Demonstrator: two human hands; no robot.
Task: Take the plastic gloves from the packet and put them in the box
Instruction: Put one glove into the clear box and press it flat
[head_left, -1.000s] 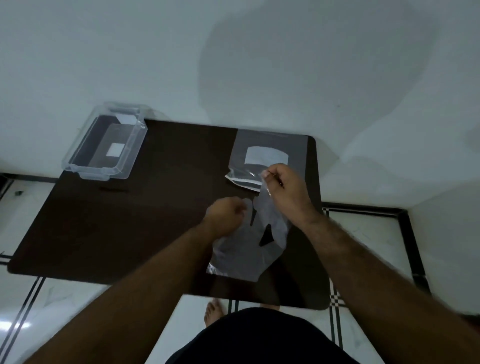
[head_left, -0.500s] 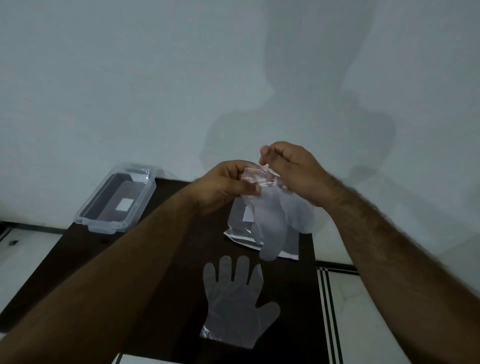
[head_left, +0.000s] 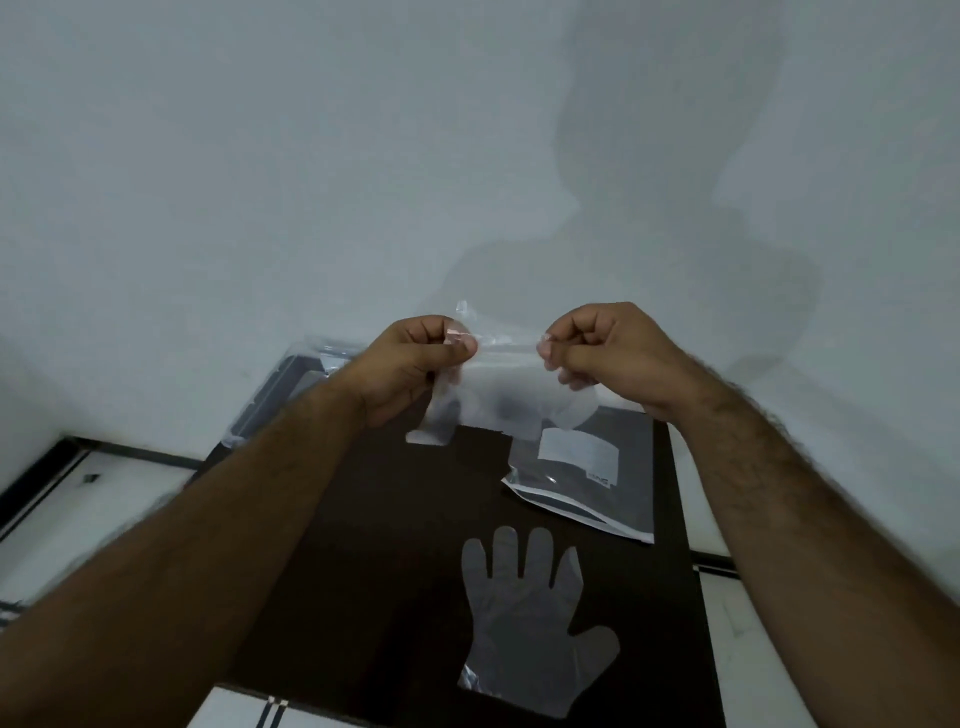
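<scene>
A: Both hands are up in front of the wall, and there's a clear plastic glove (head_left: 511, 402) stretched between them. The left hand (head_left: 415, 366) has thumb and forefinger pinched tight on one corner of the cuff, the other fingers curled in.

B: Same story on the other side: the right hand (head_left: 605, 353) is pinching the opposite corner, fist mostly closed. The cuff edge runs taut from pinch to pinch, and the glove's fingers hang down toward the dark table (head_left: 374, 545), clear of it.

A: Look lower, a 2nd glove (head_left: 524, 623) lies flat on the table near its front edge, fingers spread and pointing away from the person, thumb out to the right.

B: And just beyond that, the packet (head_left: 587, 478) is lying flat at the table's far right side, white label up. It sits apart from the flat glove, a strip of bare tabletop between them.

A: The box (head_left: 275, 395), a clear plastic tub, is at the far left corner of the table, mostly hidden behind the left forearm. I can't tell what's inside it.

B: So 1 glove in the air, 1 on the table, neither in the box.
</scene>
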